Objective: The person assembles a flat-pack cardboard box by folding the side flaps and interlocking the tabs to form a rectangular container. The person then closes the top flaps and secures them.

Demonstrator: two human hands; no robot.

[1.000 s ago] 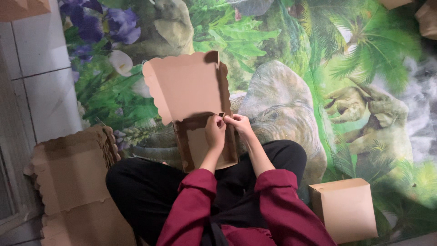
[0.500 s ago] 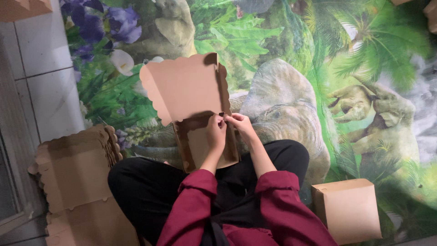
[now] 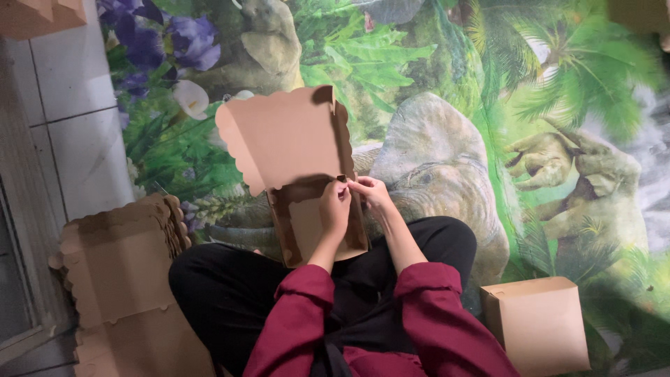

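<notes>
Both hands pinching box corner tab.
Left hand (image 3: 335, 204) and right hand (image 3: 368, 193) fingers closed on cardboard box (image 3: 293, 150) at 3 o'clock edge (thin tab); a hard pull could tear it.

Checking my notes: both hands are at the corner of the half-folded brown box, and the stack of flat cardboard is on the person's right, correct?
Not quite. The head view shows the stack of flat cardboard on the person's left. Both the left hand and right hand are at the corner of the half-folded brown box.

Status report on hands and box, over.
Both hands, left hand and right hand, pinch the half-folded brown cardboard box at its right corner. Nothing in the way.
</notes>
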